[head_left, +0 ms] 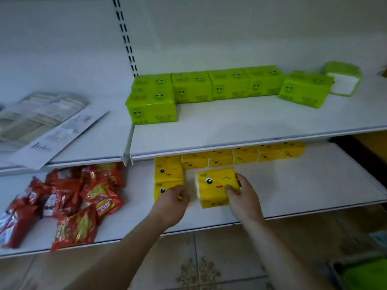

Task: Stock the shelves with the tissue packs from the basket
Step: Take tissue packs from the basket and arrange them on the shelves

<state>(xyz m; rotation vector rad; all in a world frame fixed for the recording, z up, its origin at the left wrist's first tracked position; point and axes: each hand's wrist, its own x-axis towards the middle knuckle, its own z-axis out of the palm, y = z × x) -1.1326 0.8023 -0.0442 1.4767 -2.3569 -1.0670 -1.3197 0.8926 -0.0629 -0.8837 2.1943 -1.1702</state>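
My right hand [240,194] grips a yellow tissue pack [213,188] with a winking face, held at the front of the lower shelf [303,185]. My left hand [173,197] rests with curled fingers on the front pack of a yellow stack [167,174] at the left. More yellow packs [251,155] line the back of the lower shelf. A row of green tissue packs [209,85] stands on the upper shelf [240,126]. A green basket [364,275] shows at the bottom right, on the floor.
Red snack bags [73,201] lie heaped on the lower shelf's left bay. Printed paper sheets [41,122] lie on the upper shelf's left bay. One green pack [343,80] at the far right shows its white end. Tiled floor lies below.
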